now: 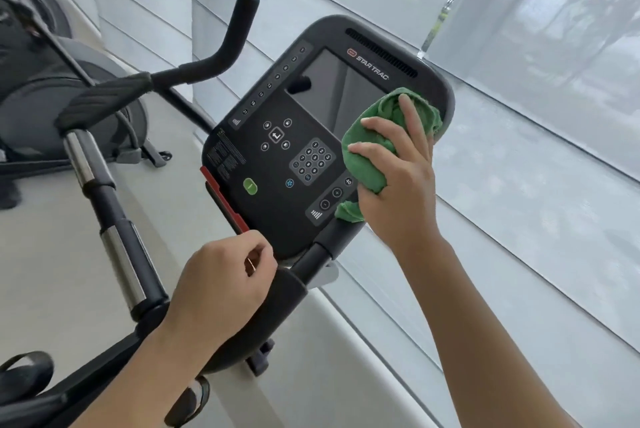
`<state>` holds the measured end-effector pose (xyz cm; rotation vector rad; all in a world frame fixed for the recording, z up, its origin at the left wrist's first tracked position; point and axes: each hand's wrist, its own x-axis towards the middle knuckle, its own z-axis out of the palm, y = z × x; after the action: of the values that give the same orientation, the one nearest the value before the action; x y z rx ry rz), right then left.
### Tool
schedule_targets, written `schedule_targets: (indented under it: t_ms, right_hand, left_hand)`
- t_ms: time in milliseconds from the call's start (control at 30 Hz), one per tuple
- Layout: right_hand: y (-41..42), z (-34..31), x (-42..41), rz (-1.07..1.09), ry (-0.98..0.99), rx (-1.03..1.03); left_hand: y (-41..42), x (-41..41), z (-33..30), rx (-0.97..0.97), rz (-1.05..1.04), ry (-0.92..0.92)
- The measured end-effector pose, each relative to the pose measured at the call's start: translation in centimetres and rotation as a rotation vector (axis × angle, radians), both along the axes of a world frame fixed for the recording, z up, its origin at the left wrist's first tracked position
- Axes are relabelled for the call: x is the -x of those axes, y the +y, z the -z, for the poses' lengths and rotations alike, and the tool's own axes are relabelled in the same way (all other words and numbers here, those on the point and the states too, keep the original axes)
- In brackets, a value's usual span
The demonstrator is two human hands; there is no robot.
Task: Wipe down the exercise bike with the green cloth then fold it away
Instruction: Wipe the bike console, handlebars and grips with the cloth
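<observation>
**A:** Where is the cloth right now?

**B:** From my feed, the green cloth [372,150] is bunched against the right side of the console [304,136], covering the right edge of its dark screen [341,95] and reaching down toward the plus and minus buttons. A small corner of it pokes out below the hand, at the console's lower right.

**A:** Which hand has it?

**B:** The right hand [398,178]. Its fingers are spread and curved over the wad, pressing it flat to the console, with the thumb tucked under the cloth's lower fold.

**A:** And the other hand?

**B:** The left hand [225,282] sits at the console's bottom left corner, by the red strip [225,200] along that edge. Its fingers are curled in, fingertips toward the corner. I cannot tell whether it actually holds the edge or only rests there.

**A:** What surrounds the console?

**B:** The console reads "Star Trac" above the screen, with a number keypad [311,161] and a green button [250,186] below. Left of the console, the black handlebar [207,64] curves upward. Farther left stands a second grey machine [52,98] on a pale floor. Right of and behind the console hang pale window blinds [519,116].
</observation>
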<state>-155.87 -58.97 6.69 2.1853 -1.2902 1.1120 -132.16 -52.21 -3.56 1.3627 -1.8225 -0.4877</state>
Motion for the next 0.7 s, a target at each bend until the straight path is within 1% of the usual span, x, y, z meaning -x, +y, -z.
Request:
schedule_targets:
  t_ms: [67, 100, 167, 233, 300, 433, 533, 633, 700]
  right_hand:
    - [1.1, 2.3, -0.4, -0.013, 0.009, -0.054]
    - [2.1, 3.6, -0.7, -0.030, -0.020, -0.104]
    - [4.4, 5.9, -0.8, -0.100, -0.184, -0.245]
    - [6.4, 7.4, -1.1, -0.191, -0.357, -0.380]
    - [8.1, 8.4, -1.7, -0.220, -0.422, -0.440]
    - [10.6, 10.0, -4.0, -0.263, -0.447, -0.435]
    - [11.5, 10.8, -3.9, -0.313, -0.475, -0.415]
    - [11.2, 10.2, -2.5, -0.375, -0.499, -0.458]
    - [11.0, 8.6, -0.8, -0.359, -0.571, -0.422]
  left_hand:
    - [0.0, 0.0, 0.1, 0.009, -0.046, 0.005]
    - [0.0, 0.0, 0.0, 0.007, -0.056, 0.018]
    - [0.1, 0.1, -0.2, 0.001, -0.059, 0.030]
    - [0.1, 0.4, -0.1, 0.013, -0.069, -0.035]
    - [0.3, 0.7, 0.0, 0.025, -0.084, -0.113]
    - [0.5, 0.6, 0.1, 0.019, -0.074, -0.117]
    - [0.6, 0.5, 0.2, 0.027, -0.061, -0.118]
    - [0.7, 0.3, 0.1, 0.024, -0.068, -0.095]
    - [0.9, 0.5, -0.3, -0.009, -0.050, -0.076]
